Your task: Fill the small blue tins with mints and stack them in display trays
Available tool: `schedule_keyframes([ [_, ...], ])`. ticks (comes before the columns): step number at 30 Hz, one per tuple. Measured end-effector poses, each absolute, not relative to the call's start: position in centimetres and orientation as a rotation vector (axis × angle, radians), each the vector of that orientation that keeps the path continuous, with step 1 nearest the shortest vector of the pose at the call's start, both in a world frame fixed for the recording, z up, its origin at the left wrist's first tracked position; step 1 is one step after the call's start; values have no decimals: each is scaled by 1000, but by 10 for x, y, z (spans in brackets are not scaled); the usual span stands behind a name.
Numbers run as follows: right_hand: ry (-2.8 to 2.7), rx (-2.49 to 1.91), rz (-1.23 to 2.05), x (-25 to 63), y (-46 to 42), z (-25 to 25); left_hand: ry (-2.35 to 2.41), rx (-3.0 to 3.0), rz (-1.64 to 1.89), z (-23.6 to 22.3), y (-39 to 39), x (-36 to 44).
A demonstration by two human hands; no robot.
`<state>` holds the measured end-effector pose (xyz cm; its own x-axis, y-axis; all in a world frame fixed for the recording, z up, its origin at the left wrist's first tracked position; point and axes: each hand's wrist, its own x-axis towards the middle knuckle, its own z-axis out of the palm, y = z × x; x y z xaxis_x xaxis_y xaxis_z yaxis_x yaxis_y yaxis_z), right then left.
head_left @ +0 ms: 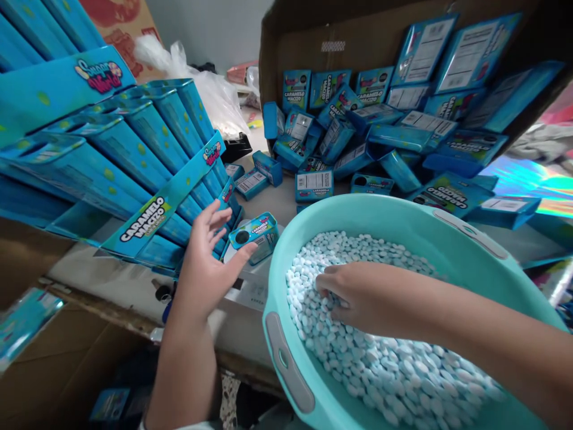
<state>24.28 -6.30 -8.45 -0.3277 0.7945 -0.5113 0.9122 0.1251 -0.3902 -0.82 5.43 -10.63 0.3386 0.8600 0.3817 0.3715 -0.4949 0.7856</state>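
Observation:
My left hand is open, fingers spread, its thumb touching a small blue candy box that lies on the table beside the blue display trays. My right hand reaches into a teal plastic basin and its fingers are curled into the heap of pale blue-white candy tablets; what they grip is hidden among the tablets.
A cardboard carton on its side at the back spills several small blue boxes onto the table. Stacked blue display trays fill the left. A clear plastic bag lies behind them. Holographic foil shows at right.

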Motion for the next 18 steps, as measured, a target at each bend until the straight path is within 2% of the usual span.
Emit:
schedule_keyframes([
  [9,2146,1674,-1011,240,-61,-83,816,1697,1810,-91,49,0],
  [18,2245,1675,-912,240,-67,-99,780,1587,2099,-85,53,4],
])
